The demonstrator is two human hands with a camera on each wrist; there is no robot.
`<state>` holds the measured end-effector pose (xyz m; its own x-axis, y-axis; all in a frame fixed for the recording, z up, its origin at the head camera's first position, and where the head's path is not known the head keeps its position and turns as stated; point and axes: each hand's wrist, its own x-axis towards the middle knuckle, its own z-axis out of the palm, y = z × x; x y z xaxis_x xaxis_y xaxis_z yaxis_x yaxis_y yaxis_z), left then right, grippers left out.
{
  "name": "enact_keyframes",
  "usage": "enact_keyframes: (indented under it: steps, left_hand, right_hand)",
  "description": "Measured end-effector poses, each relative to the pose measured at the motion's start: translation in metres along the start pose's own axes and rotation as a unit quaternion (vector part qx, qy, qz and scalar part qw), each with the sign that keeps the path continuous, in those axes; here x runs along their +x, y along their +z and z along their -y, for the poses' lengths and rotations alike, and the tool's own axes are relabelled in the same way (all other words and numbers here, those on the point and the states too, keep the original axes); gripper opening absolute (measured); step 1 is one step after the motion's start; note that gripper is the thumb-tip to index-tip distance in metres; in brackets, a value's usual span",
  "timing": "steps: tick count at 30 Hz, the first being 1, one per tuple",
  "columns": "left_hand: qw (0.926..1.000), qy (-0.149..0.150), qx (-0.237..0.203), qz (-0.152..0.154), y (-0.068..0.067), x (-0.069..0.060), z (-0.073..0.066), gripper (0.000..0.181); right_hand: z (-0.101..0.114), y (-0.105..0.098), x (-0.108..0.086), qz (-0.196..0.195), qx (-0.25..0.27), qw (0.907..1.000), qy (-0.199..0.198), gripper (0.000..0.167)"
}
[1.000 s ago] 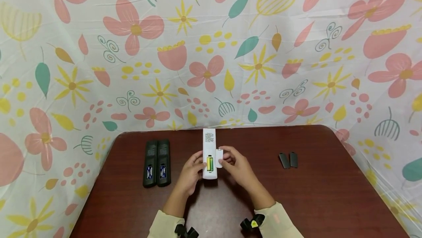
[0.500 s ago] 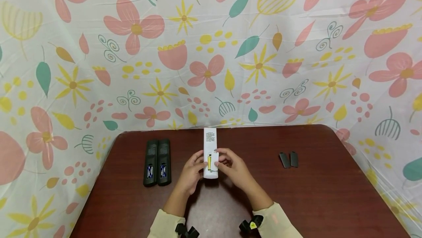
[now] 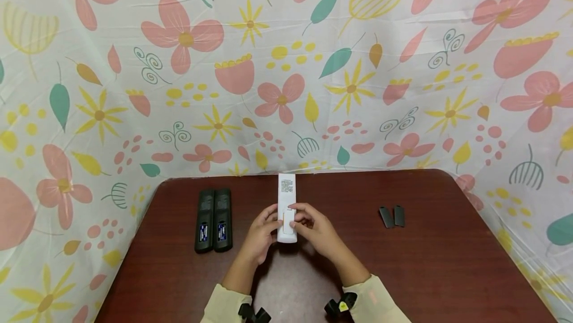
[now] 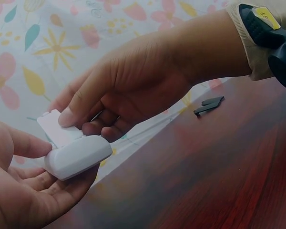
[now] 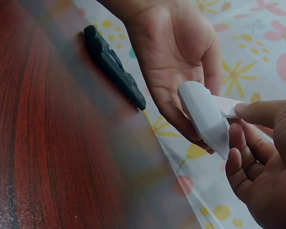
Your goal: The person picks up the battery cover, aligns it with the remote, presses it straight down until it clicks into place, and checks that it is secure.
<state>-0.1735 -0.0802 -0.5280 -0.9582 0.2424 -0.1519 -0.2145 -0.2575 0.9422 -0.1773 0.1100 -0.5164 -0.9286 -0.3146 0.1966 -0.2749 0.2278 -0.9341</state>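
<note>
My left hand [image 3: 261, 233] grips a white remote control [image 3: 286, 188] by its left side, back facing up, above the table. Between thumb and fingers, my right hand [image 3: 320, 228] pinches a white battery cover [image 3: 289, 219] over the remote's battery compartment. A thin yellow-orange strip still shows along the cover's left edge. In the left wrist view the cover [image 4: 57, 129] stands tilted up from the remote's end [image 4: 78, 155], not flush with it. From the right wrist view, the thumb lies on the cover [image 5: 226, 105]. The batteries beneath are mostly hidden.
Two black remotes [image 3: 213, 221] lie side by side at the left, their compartments uncovered with blue batteries inside. Two small black battery covers [image 3: 392, 217] rest on the brown table [image 3: 425, 273] at the right. A floral curtain [image 3: 286, 64] hangs behind the table's back edge.
The right hand has moved the white cover leftward from beside the remote to over its compartment, hiding the green-yellow batteries. The left hand holds the remote nearly in place.
</note>
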Motion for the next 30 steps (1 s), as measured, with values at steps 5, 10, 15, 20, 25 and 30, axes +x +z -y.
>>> enact_keyframes:
  steps: [5,10,15,20,25,30]
  left_hand:
    - [0.9999,0.007,0.009,0.004,0.000,0.000,0.001,0.056]
    - [1.0000,0.002,0.006,0.002,0.000,0.000,0.001,0.056]
    - [1.0000,0.000,0.007,0.003,0.000,0.001,0.001,0.056]
    - [1.0000,-0.004,0.008,-0.001,-0.001,0.001,0.001,0.055]
    - [1.0000,-0.003,0.006,-0.003,0.000,0.001,0.001,0.056]
    - [0.9999,-0.004,0.012,-0.002,0.000,0.001,0.002,0.062]
  right_hand:
    - [0.000,0.000,0.001,0.007,0.004,0.9997,-0.021,0.037]
    - [-0.001,0.001,0.001,0.003,-0.008,0.9992,-0.039,0.038]
    - [-0.001,0.000,0.001,0.005,-0.034,0.9987,-0.038,0.037]
    - [0.022,0.000,-0.002,0.002,-0.051,0.9982,-0.034,0.036]
    - [0.036,-0.002,-0.005,0.006,-0.062,0.9979,-0.021,0.036]
    - [0.034,-0.001,-0.005,0.002,-0.070,0.9974,-0.015,0.036]
